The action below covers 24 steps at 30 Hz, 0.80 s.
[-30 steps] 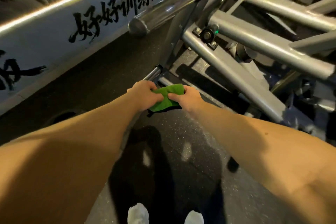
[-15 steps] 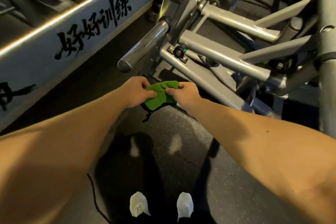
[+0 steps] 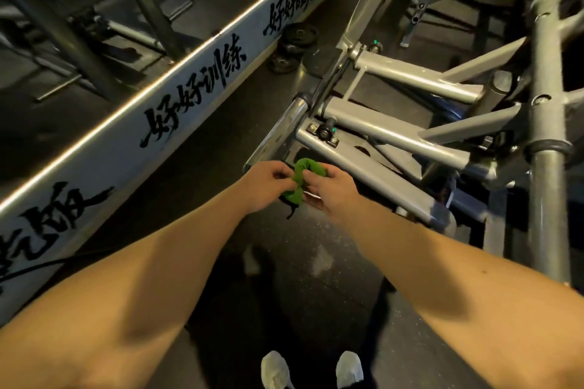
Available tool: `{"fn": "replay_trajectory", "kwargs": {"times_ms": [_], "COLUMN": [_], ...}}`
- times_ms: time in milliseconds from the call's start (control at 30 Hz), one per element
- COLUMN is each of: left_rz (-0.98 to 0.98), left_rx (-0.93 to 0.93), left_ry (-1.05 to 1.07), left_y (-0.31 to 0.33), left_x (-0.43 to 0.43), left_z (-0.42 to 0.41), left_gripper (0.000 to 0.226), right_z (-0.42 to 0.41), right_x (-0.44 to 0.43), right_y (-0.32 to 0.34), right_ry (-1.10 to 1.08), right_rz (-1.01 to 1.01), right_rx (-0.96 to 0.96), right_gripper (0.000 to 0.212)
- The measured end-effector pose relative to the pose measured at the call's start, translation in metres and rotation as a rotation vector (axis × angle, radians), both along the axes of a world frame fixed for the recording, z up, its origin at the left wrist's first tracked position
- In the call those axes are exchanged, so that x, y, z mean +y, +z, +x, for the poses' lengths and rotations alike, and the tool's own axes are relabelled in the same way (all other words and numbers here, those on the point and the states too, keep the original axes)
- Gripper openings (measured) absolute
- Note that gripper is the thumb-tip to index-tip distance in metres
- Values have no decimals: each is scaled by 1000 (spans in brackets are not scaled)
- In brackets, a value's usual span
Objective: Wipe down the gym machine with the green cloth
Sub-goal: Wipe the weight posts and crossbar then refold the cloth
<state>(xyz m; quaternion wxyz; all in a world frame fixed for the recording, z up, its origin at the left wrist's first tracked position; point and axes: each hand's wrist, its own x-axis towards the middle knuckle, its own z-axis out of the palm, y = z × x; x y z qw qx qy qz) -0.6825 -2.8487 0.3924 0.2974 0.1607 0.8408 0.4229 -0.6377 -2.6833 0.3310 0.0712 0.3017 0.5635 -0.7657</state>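
A: The left hand [image 3: 265, 186] pinches one end of the cloth [image 3: 303, 167] with curled fingers. The right hand [image 3: 331, 193] pinches the other end the same way.

B: Where is the cloth?

A: It is at the centre of the frame, between the two hands, in front of the lower tubes of the machine [image 3: 395, 136]. I cannot tell whether it touches the metal.

B: How does it look?

A: It is bright green and bunched into a thick, arched roll. A dark edge and a thread hang below it.

B: And against half a second ago?

A: Then it lay flatter and wider between the hands; now it is squeezed up into a hump. Both hands pinch it as before. The view has tipped up, so more of the machine shows. The black plates [image 3: 297, 41] at upper centre are plainer, beside the lettered wall [image 3: 126, 148] that crosses the left of the frame.
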Motion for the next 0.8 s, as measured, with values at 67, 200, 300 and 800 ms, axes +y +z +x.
{"fn": "replay_trajectory", "kwargs": {"times_ms": [67,200,300,800], "left_rz": [18,57,26,-129], "left_rx": [-47,-125,-108,-72], "left_ry": [-6,-3,-8,118], "left_y": [11,23,22,20], "left_x": [-2,-2,7,77], "left_z": [-3,-14,-33,-186], "left_gripper": [13,17,16,11], "right_z": [-3,-13,-27,-166], "right_x": [-2,-1,1,78], "right_y": [7,10,13,7], "right_ry": [-25,-92,-108,-209], "right_rz": [15,35,11,-184], "right_rx": [-2,-18,-54,-57], "right_gripper": [23,19,18,34]}}
